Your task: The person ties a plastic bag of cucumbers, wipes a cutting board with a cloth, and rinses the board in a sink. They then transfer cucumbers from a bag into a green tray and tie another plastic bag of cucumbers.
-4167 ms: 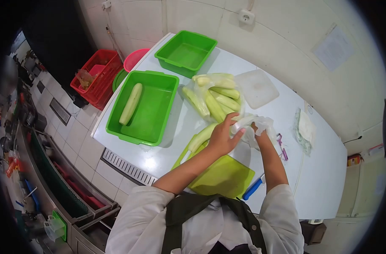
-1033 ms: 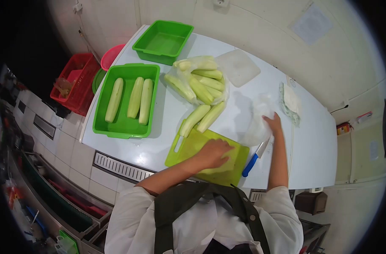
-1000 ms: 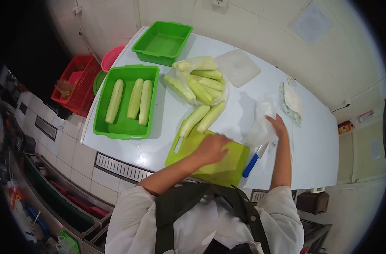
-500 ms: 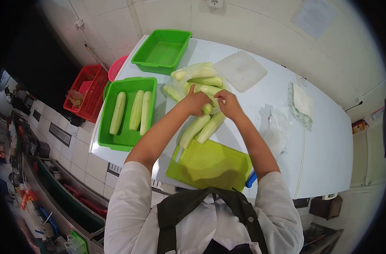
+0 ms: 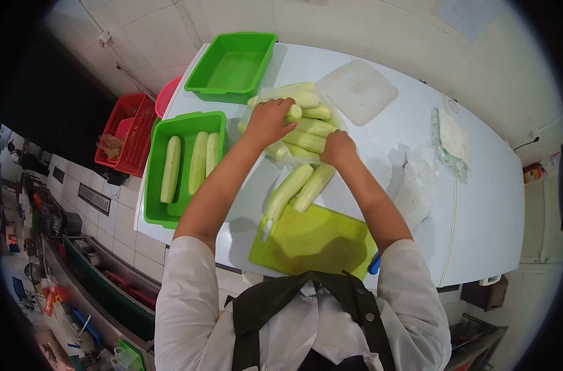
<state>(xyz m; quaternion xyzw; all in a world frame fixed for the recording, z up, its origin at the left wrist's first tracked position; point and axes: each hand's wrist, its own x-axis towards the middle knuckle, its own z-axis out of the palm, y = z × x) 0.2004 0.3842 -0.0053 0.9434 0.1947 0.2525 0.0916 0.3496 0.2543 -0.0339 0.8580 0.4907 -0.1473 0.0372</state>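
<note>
My left hand [image 5: 270, 123] is closed round one pale green peeled vegetable [image 5: 293, 113], whose end shows beside the fingers. Under and around it, several more of these vegetables [image 5: 310, 127] lie in a clear plastic bag [image 5: 336, 114]. At the bag's right edge, my right hand [image 5: 339, 148] is closed with its fingertips hidden; it seems to touch the bag. Two loose vegetables [image 5: 289, 191] rest below the bag, their lower ends over the green cutting board [image 5: 315, 240]. Three others [image 5: 171, 169] lie in the left green tray [image 5: 160, 213].
An empty green tray [image 5: 231, 67] stands at the back left. A translucent lid [image 5: 358, 91] lies behind the bag. To the right are a crumpled plastic bag [image 5: 417, 190] and a folded cloth [image 5: 452, 136]. A blue handle [image 5: 374, 264] shows beside the board.
My left hand has moved up and left over the bag and now holds a vegetable. My right hand has lowered slightly at the bag's edge. The vegetables in the bag lie more spread out.
</note>
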